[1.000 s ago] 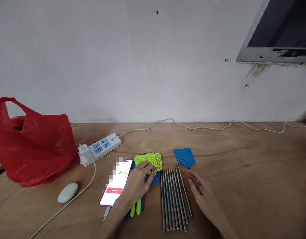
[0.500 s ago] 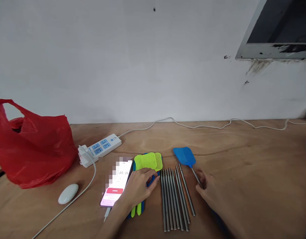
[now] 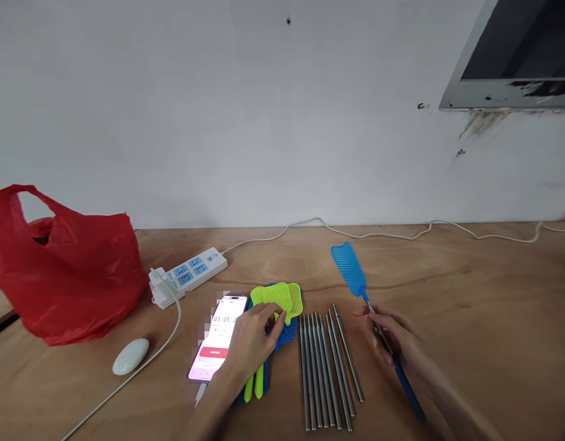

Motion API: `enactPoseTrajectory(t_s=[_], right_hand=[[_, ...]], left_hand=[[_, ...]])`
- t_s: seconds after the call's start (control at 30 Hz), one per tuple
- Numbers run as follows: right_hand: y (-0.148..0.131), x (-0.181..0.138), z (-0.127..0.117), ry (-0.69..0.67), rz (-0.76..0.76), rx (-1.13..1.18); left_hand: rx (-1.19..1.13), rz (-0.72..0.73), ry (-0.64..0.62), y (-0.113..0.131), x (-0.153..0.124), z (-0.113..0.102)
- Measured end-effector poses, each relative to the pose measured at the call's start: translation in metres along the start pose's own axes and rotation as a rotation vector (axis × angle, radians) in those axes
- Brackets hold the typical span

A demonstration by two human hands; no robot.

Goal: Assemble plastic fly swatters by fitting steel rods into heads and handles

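My right hand [image 3: 395, 337] is closed around the metal shaft of a blue fly swatter [image 3: 349, 269]. Its mesh head tilts up to the left, and the blue handle runs down past my palm. My left hand [image 3: 255, 334] lies over a small pile of swatter parts, thumb and forefinger pinched at the edge of a yellow-green fly swatter head [image 3: 268, 295]. A blue head [image 3: 289, 332] shows beneath it. Yellow-green handles [image 3: 259, 383] and blue ones stick out below that wrist. Between my hands, several metal rods [image 3: 322, 373] lie side by side.
A lit phone [image 3: 216, 337] with a timer lies left of my left hand, on a cable. Farther left are a white power strip [image 3: 190, 275], a white oval object [image 3: 130, 356] and a red plastic bag [image 3: 75, 269]. A white cord [image 3: 369, 234] runs along the wall.
My right hand has raised the blue swatter and turned it, so its head stands higher and more edge-on. My left fingers have shifted slightly up onto the yellow-green head, uncovering more blue mesh.
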State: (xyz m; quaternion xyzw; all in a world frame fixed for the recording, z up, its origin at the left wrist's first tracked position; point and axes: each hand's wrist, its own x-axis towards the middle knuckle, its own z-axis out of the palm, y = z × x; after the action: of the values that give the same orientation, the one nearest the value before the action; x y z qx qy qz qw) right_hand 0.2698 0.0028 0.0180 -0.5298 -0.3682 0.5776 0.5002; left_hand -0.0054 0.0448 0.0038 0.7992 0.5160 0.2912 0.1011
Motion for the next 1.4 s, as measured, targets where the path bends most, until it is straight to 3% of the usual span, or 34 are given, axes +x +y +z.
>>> enactPoseTrajectory(t_s=[0.13, 0.3, 0.53, 0.77, 1.07, 1.4], right_hand=[[-0.004, 0.011, 0.007, -0.008, -0.012, 0.085], [-0.014, 0.035, 0.005, -0.010, -0.058, -0.007], [-0.010, 0.059, 0.002, -0.055, 0.010, 0.059], [0.011, 0.064, -0.001, -0.149, 0.077, 0.110], [-0.002, 0.059, -0.003, -0.252, 0.158, 0.219], [0.011, 0.050, 0.013, -0.185, 0.223, 0.556]], left_hand=[[-0.002, 0.001, -0.010, 0.001, -0.001, 0.001], [-0.005, 0.002, -0.012, 0.000, -0.001, 0.002], [-0.007, 0.011, -0.020, 0.000, -0.001, 0.002], [-0.025, 0.028, -0.050, 0.000, -0.002, 0.004], [-0.082, 0.031, -0.057, 0.002, -0.003, 0.005], [-0.266, 0.026, -0.106, 0.020, -0.005, -0.002]])
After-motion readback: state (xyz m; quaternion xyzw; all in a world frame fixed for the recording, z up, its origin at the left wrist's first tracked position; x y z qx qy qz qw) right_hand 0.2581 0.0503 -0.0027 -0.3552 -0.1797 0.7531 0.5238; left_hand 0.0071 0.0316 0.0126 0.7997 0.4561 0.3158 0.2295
